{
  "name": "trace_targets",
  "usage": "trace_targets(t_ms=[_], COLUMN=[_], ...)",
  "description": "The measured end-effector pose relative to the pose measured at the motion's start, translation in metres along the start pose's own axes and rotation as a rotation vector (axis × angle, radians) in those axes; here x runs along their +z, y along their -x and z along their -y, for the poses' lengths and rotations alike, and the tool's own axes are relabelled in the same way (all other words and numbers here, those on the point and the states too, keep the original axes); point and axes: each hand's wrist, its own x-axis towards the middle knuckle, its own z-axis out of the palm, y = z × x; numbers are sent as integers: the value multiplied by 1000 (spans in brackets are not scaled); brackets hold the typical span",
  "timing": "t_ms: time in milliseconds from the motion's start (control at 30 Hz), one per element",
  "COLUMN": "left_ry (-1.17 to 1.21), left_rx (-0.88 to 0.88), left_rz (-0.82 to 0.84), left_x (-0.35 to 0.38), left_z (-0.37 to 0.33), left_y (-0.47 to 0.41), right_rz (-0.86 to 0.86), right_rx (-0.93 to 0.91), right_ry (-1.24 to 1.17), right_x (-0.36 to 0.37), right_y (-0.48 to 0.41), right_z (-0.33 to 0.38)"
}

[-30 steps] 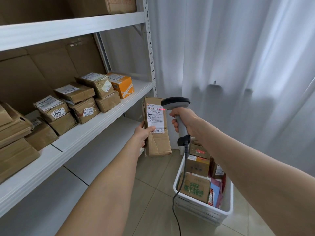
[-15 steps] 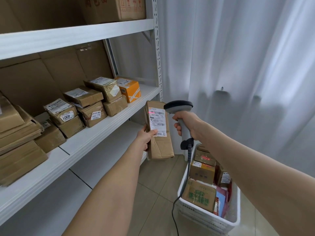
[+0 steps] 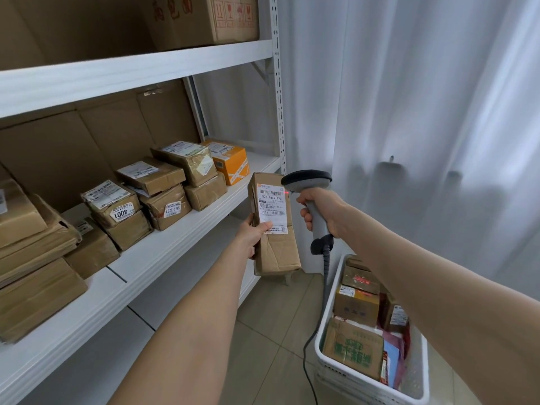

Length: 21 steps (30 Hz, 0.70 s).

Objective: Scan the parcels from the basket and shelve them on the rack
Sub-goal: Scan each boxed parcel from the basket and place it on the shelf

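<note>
Since half a second earlier, our red scan dot had slid from the label's left edge to the parcel's (image 3: 273,229) right edge. Beside the parcel, the rack's (image 3: 187,229) middle shelf was crowded with taped boxes (image 3: 163,197). Our left hand (image 3: 253,236) clasped the upright parcel's left side, thumb on the label. Right of the parcel, our right hand (image 3: 321,210) was wrapped around the scanner (image 3: 309,188). Below, the white basket (image 3: 327,363) held more parcels.

Parcel stockroom: rack (image 3: 163,58) of parcels (image 3: 152,176)
</note>
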Motion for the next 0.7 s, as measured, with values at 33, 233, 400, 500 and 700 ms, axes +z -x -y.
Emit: trace_targets(t_ms=[33,233,400,500,700], left_ry=[-3,-4,-17,6,71], left_rx=[1,-2,-21,-37,-32], left_rz=[2,-2,-23,-37,-143], left_x=[-2,-3,2,8,25], left_z=[-1,-8,-18,-32,-81], left_y=[-3,-23,-46,-63,-101], right_rz=[0,0,6,11,-25], right_rx=[2,11,38,56,94], right_ry=[2,-11,-65,-141,-214], right_x=[2,4,-3,-11,-34], right_y=[-3,-26,-59,-85,-143], right_z=[1,9,16,23,44])
